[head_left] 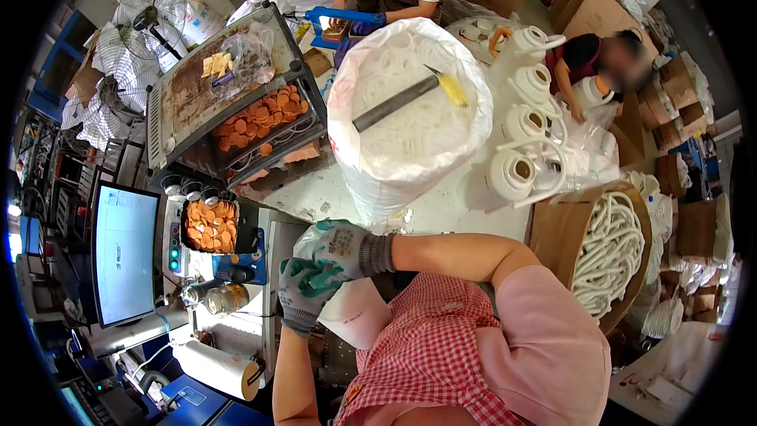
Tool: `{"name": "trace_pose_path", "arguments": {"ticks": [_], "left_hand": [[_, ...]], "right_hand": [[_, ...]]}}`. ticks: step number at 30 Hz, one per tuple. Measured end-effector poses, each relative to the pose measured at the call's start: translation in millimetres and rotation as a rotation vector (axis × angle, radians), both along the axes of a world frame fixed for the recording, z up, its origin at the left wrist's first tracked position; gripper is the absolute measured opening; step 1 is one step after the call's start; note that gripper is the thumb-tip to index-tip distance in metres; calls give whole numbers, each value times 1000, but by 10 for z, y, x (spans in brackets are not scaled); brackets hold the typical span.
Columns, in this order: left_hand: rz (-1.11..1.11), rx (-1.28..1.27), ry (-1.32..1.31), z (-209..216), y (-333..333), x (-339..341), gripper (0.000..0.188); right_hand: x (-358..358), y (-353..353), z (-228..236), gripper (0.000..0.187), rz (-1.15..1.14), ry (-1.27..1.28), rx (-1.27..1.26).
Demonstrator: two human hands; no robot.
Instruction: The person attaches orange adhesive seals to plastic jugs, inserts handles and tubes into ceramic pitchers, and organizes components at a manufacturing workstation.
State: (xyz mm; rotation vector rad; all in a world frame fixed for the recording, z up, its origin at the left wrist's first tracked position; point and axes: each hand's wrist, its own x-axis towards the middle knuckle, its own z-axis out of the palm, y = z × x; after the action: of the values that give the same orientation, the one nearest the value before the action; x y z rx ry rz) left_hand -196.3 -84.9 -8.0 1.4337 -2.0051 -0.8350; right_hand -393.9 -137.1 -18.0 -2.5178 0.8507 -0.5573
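Both my hands wear grey knitted gloves with teal palms and meet just left of my body. My left hand [302, 293] comes up from below, its fingers curled against a white plastic container [359, 314] that leans on my apron. Just above it, my right hand [333, 246] reaches across from the right with bent fingers that touch the left glove. Whatever lies between the gloves is hidden. Ahead of them stands a large white woven sack [367, 166] full of translucent plastic rings. A dark bar [394, 105] and a yellow-handled tool [452, 88] lie on top of the rings.
White jugs with handles [512, 173] stand to the right, beside a carton of white hoses [607, 256]. At left are a metal oven-like box [264, 122] holding orange discs, a bin of discs [211, 225] and a monitor [126, 256]. Two people work across the table.
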Motion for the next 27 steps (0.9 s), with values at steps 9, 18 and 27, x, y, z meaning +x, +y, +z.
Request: {"name": "trace_pose_path", "arguments": {"ticks": [9,18,27], "left_hand": [[-299,-43,-215,55,521,505,26],[-426,42,-527,-70,789,771,29],[-673,247,-505,76,769,-135,24]], "right_hand": [[491,915,-364,58,-31,4,346],[935,1800,-430,46,-337,-20,106],[225,2256,-254,37,-400,-7,-16]]}}
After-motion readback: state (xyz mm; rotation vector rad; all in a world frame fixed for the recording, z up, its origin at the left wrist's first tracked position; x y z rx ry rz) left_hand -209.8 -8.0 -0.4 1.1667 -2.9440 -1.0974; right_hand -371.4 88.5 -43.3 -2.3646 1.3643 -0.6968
